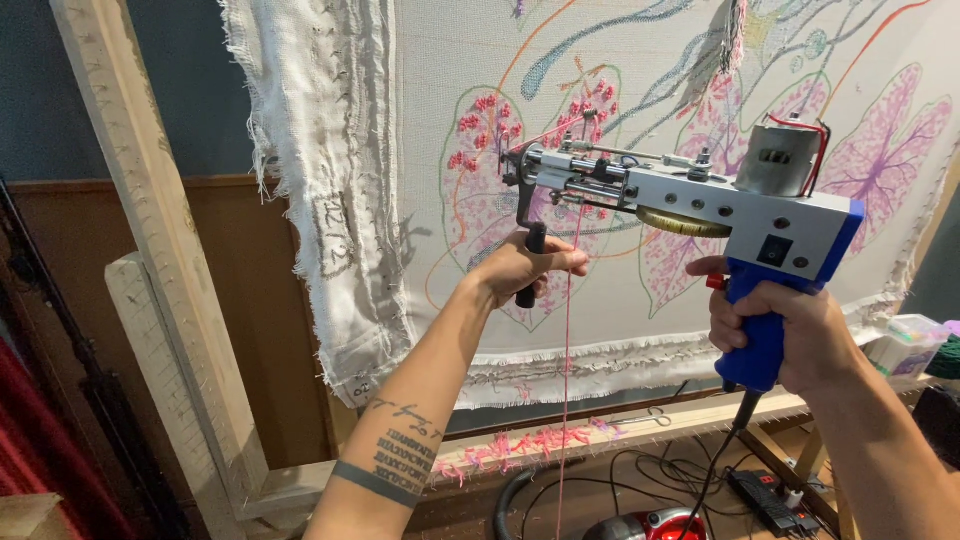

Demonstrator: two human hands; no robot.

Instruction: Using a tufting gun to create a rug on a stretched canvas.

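Observation:
A tufting gun [690, 200] with a grey metal body, a blue handle and a silver motor is held up against a stretched white cloth [620, 130] drawn with pink and purple leaf shapes. My left hand [520, 268] grips the gun's black front handle. My right hand [775, 335] is wrapped around the blue rear grip, with a finger at the red trigger. The gun's needle tip [508, 160] touches a pink tufted patch on the cloth. A pink yarn strand [566, 350] hangs down from the gun.
A wooden frame [150, 230] holds the cloth, with frayed fabric edges [320, 200] on its left. Pink yarn scraps [520, 445] lie on the lower beam. On the floor below are a red vacuum [650, 525], a power strip [775, 492] and cables. A plastic box [905, 345] sits at right.

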